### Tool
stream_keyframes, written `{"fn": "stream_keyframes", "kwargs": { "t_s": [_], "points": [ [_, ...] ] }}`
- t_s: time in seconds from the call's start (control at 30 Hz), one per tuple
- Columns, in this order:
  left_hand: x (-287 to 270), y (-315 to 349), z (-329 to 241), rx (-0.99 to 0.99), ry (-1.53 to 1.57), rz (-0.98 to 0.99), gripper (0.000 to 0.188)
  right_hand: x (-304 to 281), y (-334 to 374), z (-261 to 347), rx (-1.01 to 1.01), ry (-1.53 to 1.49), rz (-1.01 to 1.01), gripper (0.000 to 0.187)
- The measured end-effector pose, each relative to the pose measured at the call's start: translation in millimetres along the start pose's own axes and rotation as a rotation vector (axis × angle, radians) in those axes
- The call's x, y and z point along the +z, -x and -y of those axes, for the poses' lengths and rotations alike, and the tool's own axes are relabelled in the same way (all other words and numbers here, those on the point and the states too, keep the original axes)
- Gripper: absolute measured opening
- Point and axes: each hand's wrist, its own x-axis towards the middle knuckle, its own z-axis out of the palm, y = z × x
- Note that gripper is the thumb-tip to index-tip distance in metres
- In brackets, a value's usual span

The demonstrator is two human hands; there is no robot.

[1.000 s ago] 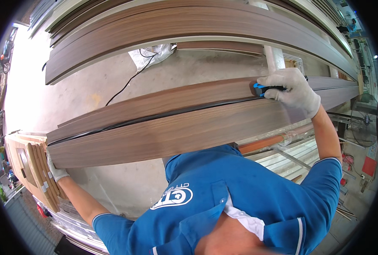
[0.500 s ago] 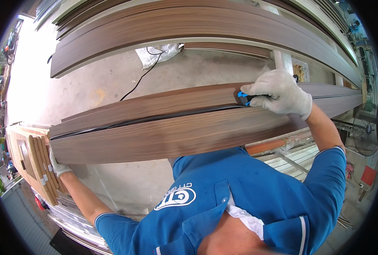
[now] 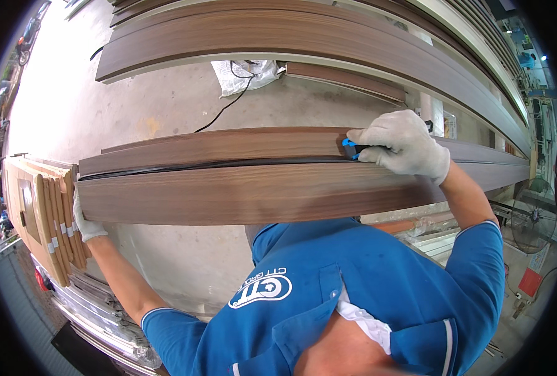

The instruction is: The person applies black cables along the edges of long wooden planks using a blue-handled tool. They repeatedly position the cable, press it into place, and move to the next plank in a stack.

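The likeliest trouble was the blue-and-black tool [image 3: 352, 149] skating off the black strip [image 3: 228, 165] and marking the wood-grain board [image 3: 247, 193], if your gloved right hand [image 3: 404, 145] pressed unevenly. The board might also have shifted, had your gloved left hand [image 3: 87, 220] slackened at its left end. Your right fingers pinched the tool against the thumb, its blue end poking out leftward at the strip, which ran lengthwise along the board. Your left fingers were partly hidden at the board's end; whether they gripped it could not be told.
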Motion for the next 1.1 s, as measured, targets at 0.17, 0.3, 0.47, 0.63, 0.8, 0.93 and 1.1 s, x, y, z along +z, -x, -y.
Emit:
{"fn": "stream_keyframes", "kwargs": {
  "t_s": [0.17,0.3,0.47,0.63,0.8,0.93,1.1],
  "points": [
    [19,2,-3,-0.077,-0.023,-0.206,0.049,10,-29,13,-0.061,-0.038,0.000,0.030],
    [21,-1,0,-0.079,-0.030,-0.238,0.046,14,-42,20,-0.029,0.022,0.103,0.031],
    [32,-3,-24,-0.045,-0.202,-0.142,0.041,-2,-31,16,0.254,-0.316,-0.039,0.031],
    [137,17,-83,0.314,-0.875,-0.124,0.047,-22,6,14,0.333,-0.208,-0.178,0.033],
    [281,82,-97,0.276,-1.240,0.584,0.042,-12,23,13,0.367,-0.235,-0.159,0.035],
    [339,97,-78,0.378,-1.287,0.941,0.041,-7,35,11,0.422,-0.305,-0.185,0.034],
    [352,87,-73,0.330,-1.295,0.971,0.030,-7,50,4,0.427,-0.285,-0.217,0.037]
  ]
}}
